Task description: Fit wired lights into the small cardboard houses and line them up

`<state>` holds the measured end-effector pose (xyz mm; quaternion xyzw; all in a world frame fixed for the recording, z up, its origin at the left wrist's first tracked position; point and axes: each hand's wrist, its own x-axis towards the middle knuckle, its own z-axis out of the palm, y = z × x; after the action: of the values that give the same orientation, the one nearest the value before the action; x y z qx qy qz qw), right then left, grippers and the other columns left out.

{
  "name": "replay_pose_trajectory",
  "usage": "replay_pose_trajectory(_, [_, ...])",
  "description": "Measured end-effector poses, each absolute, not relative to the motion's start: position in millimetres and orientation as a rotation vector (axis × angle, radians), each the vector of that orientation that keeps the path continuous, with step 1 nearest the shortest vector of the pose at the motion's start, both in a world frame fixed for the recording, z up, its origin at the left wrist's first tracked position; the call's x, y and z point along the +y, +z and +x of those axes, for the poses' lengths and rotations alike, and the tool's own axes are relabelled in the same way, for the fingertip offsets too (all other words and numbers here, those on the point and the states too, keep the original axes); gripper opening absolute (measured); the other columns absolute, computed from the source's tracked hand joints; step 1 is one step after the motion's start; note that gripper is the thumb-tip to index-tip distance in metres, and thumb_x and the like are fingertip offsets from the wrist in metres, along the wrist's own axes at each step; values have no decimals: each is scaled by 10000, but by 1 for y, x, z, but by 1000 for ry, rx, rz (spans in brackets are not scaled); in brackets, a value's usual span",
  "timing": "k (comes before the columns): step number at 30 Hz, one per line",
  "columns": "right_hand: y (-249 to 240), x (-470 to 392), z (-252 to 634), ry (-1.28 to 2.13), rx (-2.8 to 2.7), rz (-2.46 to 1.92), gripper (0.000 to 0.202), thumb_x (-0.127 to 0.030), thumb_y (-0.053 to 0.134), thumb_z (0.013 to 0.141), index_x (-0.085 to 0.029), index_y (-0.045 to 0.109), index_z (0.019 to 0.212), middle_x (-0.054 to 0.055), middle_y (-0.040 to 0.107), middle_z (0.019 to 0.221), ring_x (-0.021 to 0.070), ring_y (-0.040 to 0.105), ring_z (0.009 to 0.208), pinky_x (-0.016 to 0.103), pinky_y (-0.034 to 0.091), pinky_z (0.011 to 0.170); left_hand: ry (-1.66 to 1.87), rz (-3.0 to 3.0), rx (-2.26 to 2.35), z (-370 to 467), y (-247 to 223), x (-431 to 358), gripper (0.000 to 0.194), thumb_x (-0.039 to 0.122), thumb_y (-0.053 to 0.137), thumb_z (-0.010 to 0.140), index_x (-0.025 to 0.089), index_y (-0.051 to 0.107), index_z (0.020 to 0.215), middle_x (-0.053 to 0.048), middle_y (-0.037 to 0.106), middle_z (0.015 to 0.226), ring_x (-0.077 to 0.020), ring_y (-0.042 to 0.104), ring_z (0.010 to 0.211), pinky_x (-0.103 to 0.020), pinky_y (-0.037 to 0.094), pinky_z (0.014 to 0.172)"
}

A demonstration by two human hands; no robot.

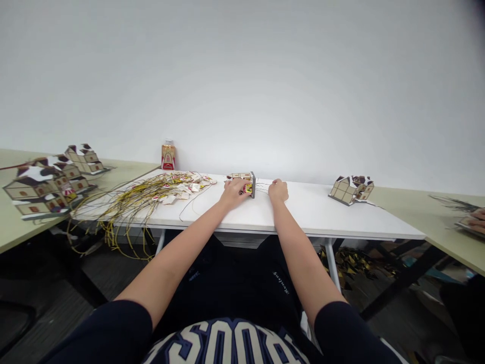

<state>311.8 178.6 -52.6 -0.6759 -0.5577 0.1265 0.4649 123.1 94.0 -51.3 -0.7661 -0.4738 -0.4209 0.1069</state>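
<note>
My left hand [232,194] is closed around a small model house [245,175] on the white table. The house is tipped on its side, with its dark base [253,185] facing right. Thin wires [262,187] run from the underside of that base towards my right hand [278,191]. The right hand is a closed fist at the ends of the wires, its fingertips hidden. To the left lies a heap of small white, red and yellow pieces [182,188] with long yellow and dark wires [129,202] trailing over the table's front edge.
Another model house [350,191] stands at the right of the white table [310,215]. Several more houses [38,189] sit on the left table. A gold and red box [168,155] is near the wall. At far right shows another person's hand [478,220].
</note>
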Motion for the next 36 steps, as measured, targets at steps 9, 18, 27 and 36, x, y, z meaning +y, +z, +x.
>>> replay_pose_trajectory(9, [-58, 183, 310, 340, -1471, -1572, 263, -162, 469, 824, -200, 683, 972, 139, 497, 1130, 269, 561, 970, 450, 426, 851, -1734, -2082, -1445, 113, -53, 103, 323, 293, 638, 791, 215, 593, 1100, -62, 642, 1109, -211, 561, 1027, -383, 445, 922])
replay_pose_trajectory(18, [-56, 181, 300, 645, -1603, -1189, 349, -246, 463, 854, -234, 599, 1175, 80, 542, 1256, 149, 615, 812, 303, 520, 720, -1939, -2072, -1488, 112, -52, 104, 335, 331, 654, 773, 240, 571, 1084, -19, 642, 1078, -140, 577, 834, -273, 466, 700])
replay_pose_trajectory(27, [-51, 179, 290, 1163, -1646, -967, 221, -312, 481, 831, -171, 634, 903, 30, 685, 864, 20, 276, 336, 218, 428, 343, -1842, -2154, -1466, 113, -54, 103, 353, 310, 642, 793, 212, 571, 1125, -44, 651, 1013, -139, 593, 817, -263, 486, 684])
replay_pose_trajectory(36, [-47, 170, 289, 1323, -1647, -930, 166, -244, 542, 749, -155, 641, 848, -11, 599, 537, 64, 373, 325, 193, 367, 311, -1566, -2262, -1347, 118, -50, 95, 332, 352, 617, 838, 203, 594, 1134, -54, 664, 1018, -165, 621, 895, -306, 501, 835])
